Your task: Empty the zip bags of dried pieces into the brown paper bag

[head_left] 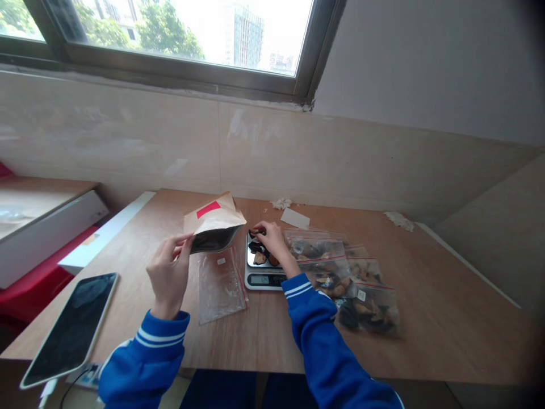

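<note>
A brown kraft-paper pouch with a red label and a dark lining (218, 218) is being pinched at the left corner of its open mouth by the left hand (170, 272), the thumb and fingers closing on the edge. The pouch is being held tilted, its mouth facing the person, just left of a white digital scale with a silver plate (266, 281). Dark and tan dried pieces (259, 258) are lying on the plate, below and beside the fingertips of the right hand (273, 238), which is being held palm down with the fingers bent together. A piece is showing at those fingertips, but whether it is being gripped or only touched cannot be told. The left wrist is being raised; the right forearm is slanting in from the lower right. The plate's right part is being hidden by the right hand, and the display's digits are proving hard to read.
</note>
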Action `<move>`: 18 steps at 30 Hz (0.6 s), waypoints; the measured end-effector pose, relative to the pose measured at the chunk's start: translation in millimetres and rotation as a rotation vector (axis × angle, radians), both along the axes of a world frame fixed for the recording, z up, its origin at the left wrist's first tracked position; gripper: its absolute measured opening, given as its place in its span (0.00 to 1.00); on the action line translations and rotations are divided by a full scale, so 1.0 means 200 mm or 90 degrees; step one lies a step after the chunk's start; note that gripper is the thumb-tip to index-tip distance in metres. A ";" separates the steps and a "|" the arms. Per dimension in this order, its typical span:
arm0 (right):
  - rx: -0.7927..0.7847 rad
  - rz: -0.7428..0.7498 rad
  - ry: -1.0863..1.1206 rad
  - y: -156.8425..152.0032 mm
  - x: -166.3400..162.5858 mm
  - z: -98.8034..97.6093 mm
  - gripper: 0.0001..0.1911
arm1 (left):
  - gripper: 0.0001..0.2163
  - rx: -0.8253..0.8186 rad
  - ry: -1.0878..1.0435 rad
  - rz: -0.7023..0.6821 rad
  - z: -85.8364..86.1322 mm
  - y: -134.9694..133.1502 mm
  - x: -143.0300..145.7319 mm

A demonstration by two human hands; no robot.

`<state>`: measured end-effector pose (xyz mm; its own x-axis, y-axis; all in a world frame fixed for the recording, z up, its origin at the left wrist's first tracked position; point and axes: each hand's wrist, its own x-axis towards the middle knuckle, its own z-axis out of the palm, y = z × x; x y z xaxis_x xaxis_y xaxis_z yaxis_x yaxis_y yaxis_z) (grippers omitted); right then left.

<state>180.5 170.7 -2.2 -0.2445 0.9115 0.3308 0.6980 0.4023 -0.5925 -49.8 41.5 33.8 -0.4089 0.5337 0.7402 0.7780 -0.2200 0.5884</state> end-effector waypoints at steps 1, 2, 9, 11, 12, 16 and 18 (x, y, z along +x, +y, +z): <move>-0.010 0.002 0.002 0.00 0.00 0.01 0.06 | 0.10 -0.001 -0.002 -0.002 0.00 0.00 0.00; -0.021 0.005 0.012 -0.01 0.00 0.01 0.05 | 0.09 -0.004 -0.004 -0.004 0.00 0.00 0.00; -0.004 -0.079 0.027 0.04 0.00 0.01 0.06 | 0.09 -0.020 -0.014 -0.012 0.00 0.00 0.00; -0.025 -0.077 -0.008 0.06 0.00 0.00 0.08 | 0.09 -0.017 -0.012 -0.013 0.00 0.00 0.01; -0.045 -0.064 -0.014 0.07 0.00 -0.01 0.09 | 0.09 -0.017 -0.012 -0.016 0.00 0.00 0.01; -0.098 0.006 0.008 0.09 0.01 -0.02 0.08 | 0.10 -0.018 -0.016 -0.020 0.00 0.00 0.01; -0.090 0.027 0.020 0.11 0.03 -0.02 0.08 | 0.10 -0.020 -0.020 -0.013 0.00 -0.01 0.01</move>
